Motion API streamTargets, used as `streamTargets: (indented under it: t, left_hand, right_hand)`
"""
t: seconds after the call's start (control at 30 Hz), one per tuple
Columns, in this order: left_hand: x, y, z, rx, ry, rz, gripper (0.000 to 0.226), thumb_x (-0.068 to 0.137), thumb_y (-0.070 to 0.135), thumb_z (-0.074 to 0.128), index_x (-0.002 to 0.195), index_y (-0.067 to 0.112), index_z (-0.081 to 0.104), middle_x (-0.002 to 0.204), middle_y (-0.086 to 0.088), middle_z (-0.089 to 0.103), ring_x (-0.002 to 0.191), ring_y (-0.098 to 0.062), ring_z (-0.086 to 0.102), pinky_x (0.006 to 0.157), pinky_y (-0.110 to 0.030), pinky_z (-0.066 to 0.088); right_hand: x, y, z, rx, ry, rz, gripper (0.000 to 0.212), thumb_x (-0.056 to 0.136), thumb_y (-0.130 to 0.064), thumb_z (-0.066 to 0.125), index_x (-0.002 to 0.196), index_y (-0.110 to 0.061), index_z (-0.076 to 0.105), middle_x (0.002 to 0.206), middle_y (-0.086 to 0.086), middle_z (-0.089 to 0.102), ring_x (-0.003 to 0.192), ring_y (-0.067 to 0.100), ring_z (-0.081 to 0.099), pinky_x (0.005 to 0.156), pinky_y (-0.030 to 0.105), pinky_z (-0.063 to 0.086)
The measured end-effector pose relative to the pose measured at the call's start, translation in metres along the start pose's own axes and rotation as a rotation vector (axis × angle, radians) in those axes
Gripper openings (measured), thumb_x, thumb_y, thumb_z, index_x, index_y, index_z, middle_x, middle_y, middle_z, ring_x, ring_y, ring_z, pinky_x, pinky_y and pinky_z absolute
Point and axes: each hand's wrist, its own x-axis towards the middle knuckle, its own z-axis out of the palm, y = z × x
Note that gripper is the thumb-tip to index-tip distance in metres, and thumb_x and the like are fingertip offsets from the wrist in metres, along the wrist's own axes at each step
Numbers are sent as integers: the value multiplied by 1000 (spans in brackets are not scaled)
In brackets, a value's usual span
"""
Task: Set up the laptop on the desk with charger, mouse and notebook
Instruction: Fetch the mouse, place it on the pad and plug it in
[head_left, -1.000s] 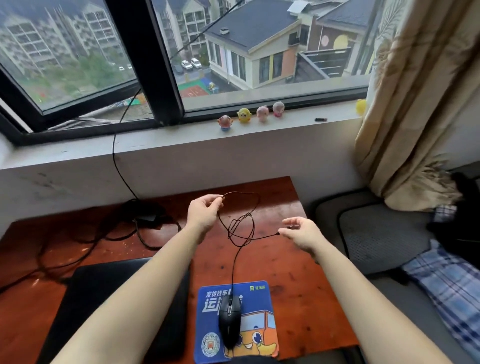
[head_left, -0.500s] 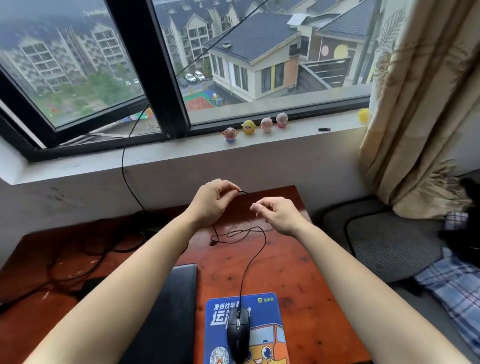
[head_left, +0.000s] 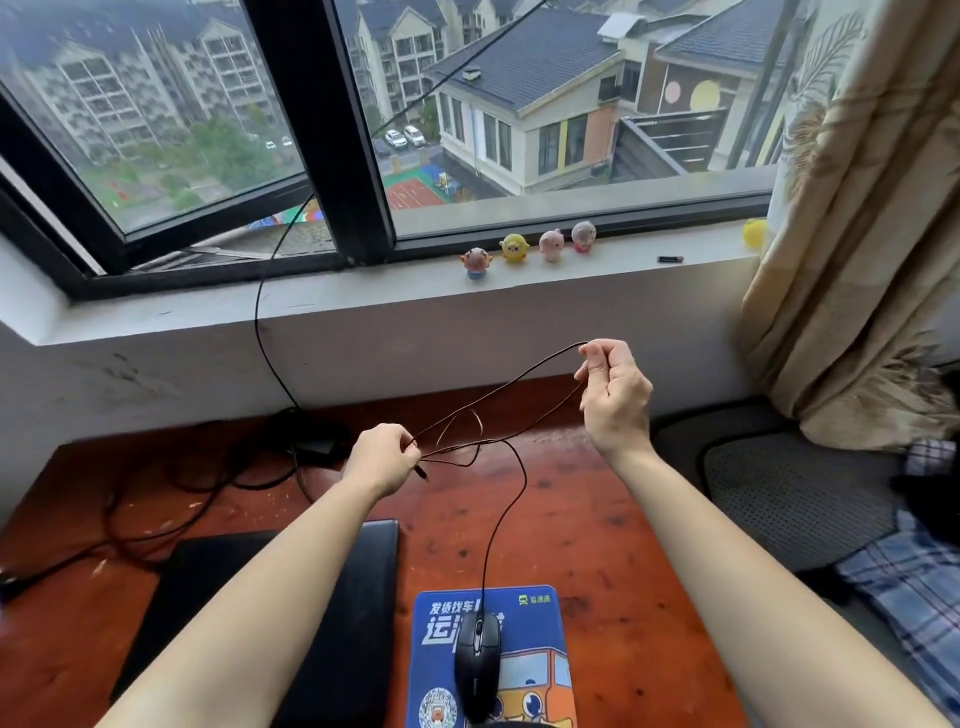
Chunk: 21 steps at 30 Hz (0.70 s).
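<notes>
A black wired mouse (head_left: 478, 657) rests on a blue mouse pad (head_left: 540, 623) at the front of the red-brown desk (head_left: 582, 519). Its thin black cable (head_left: 511, 499) rises from the mouse into my hands. My left hand (head_left: 382, 460) pinches one end of the cable loops, with the plug end poking out below the fingers. My right hand (head_left: 613, 400), raised higher and to the right, pinches the other end of the stretched loops. A closed black laptop (head_left: 363, 613) lies under my left forearm. The charger brick (head_left: 317, 441) and its cords sit at the desk's back left.
A grey window ledge (head_left: 363, 306) holds several small toy figures (head_left: 530, 249). A black cord (head_left: 260, 322) runs from the window down to the desk. A beige curtain (head_left: 857, 234) hangs at the right, above a grey seat (head_left: 795, 493) and plaid cloth (head_left: 909, 587).
My hands were close together over the tangled cable; now my right hand has moved up and to the right, drawing the loops out taut. My left hand has dropped slightly.
</notes>
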Motion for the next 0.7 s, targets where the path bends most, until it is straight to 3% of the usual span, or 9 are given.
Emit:
streamTargets:
  t: [0.1, 0.2, 0.33, 0.43, 0.5, 0.6, 0.7]
  left_hand:
    - [-3, -3, 4, 88, -58, -12, 18, 88, 20, 59, 84, 9, 73, 89, -13, 72, 91, -33, 65, 73, -31, 48]
    - [-4, 1, 0, 29, -5, 48, 21, 93, 18, 59, 87, 7, 75, 90, -13, 73, 91, -31, 67, 78, -32, 50]
    - [-6, 24, -28, -391, 107, 145, 11, 90, 22, 69, 82, 19, 77, 66, 2, 70, 56, -4, 58, 68, -24, 49]
    - [-9, 38, -51, -613, 197, 214, 14, 92, 21, 68, 80, 24, 74, 66, -1, 69, 57, -9, 61, 64, -23, 54]
    - [-10, 42, -61, -771, 217, 229, 17, 96, 16, 63, 82, 21, 71, 71, -2, 68, 59, -10, 63, 59, -24, 55]
    - [-11, 35, -70, -940, 312, 175, 17, 98, 12, 58, 86, 13, 70, 78, -5, 69, 59, -10, 65, 54, -23, 55]
    - [-15, 21, -73, -1159, 454, -2, 15, 100, 12, 55, 92, 7, 67, 77, -7, 67, 54, -10, 62, 52, -23, 54]
  right_hand:
    - [-8, -5, 8, 23, 6, 20, 21, 106, -34, 44, 102, -19, 58, 66, -8, 59, 49, 21, 59, 58, 43, 53]
    - [-13, -10, 15, -36, -75, -26, 23, 106, -34, 46, 105, -17, 62, 69, -5, 59, 59, 21, 59, 64, 35, 49]
    - [-25, 0, 22, -238, -518, -140, 26, 103, -31, 54, 118, -17, 70, 89, 4, 63, 84, 24, 63, 80, 36, 50]
    - [-37, 15, 31, -533, -818, -128, 32, 104, -37, 49, 130, -28, 66, 94, 6, 56, 95, 32, 61, 84, 37, 49]
    - [-44, 26, 33, -649, -920, -75, 33, 105, -36, 45, 131, -29, 64, 107, 9, 61, 107, 33, 59, 90, 38, 49]
    - [-47, 34, 33, -606, -835, 19, 28, 103, -27, 49, 123, -21, 67, 116, 10, 69, 113, 33, 60, 92, 36, 47]
    - [-40, 39, 30, -526, -666, 160, 24, 97, -25, 59, 116, -17, 70, 112, 4, 73, 111, 28, 63, 90, 32, 46]
